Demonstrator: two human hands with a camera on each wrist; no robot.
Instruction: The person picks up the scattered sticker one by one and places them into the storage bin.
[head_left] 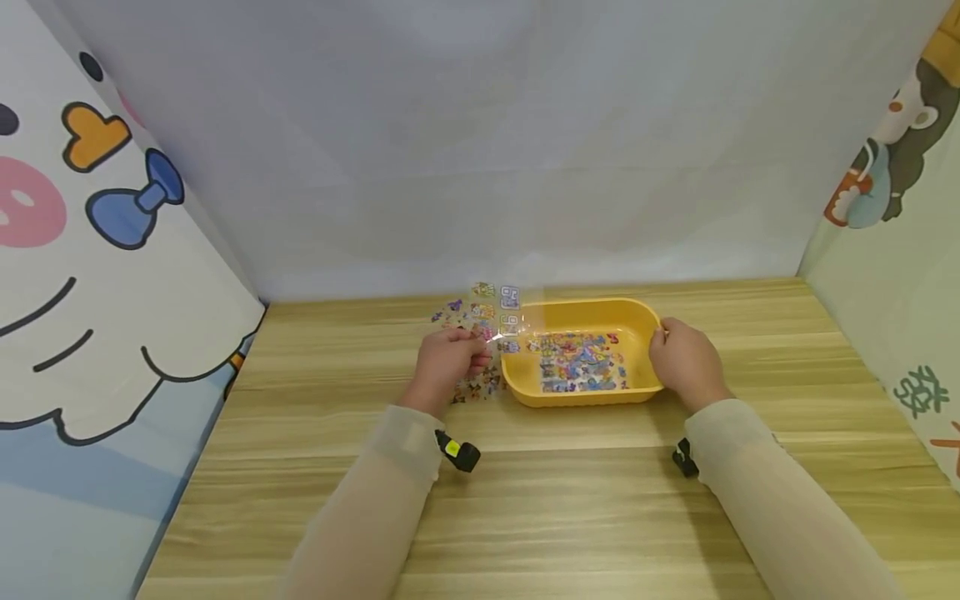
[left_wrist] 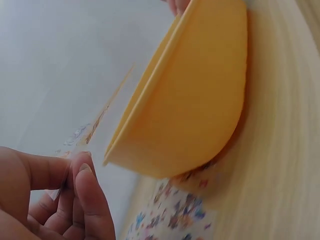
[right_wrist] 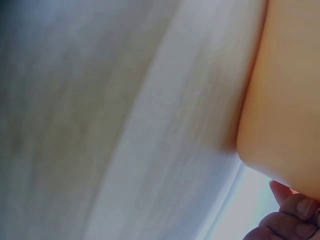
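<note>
A thin transparent sticker sheet (head_left: 510, 298) with small colourful figures is pinched at its lower left part between the thumb and fingers of my left hand (head_left: 448, 360). It stands up over the left end of a yellow plastic basin (head_left: 581, 400). My right hand (head_left: 686, 360) grips the basin's right end, thumb at the rim; in the right wrist view its curled fingers (right_wrist: 290, 220) show by the basin's edge. More colourful stickers (head_left: 581, 367) lie inside the basin. Others (left_wrist: 172, 212) lie on the table beside and partly under the basin's left end in the left wrist view.
The wood-grain table (head_left: 570, 517) ends at a pale grey backdrop (head_left: 450, 167). A cartoon-printed panel (head_left: 112, 292) stands at the left, another (head_left: 900, 275) at the right. Black devices, one near each cuff, sit at my wrists.
</note>
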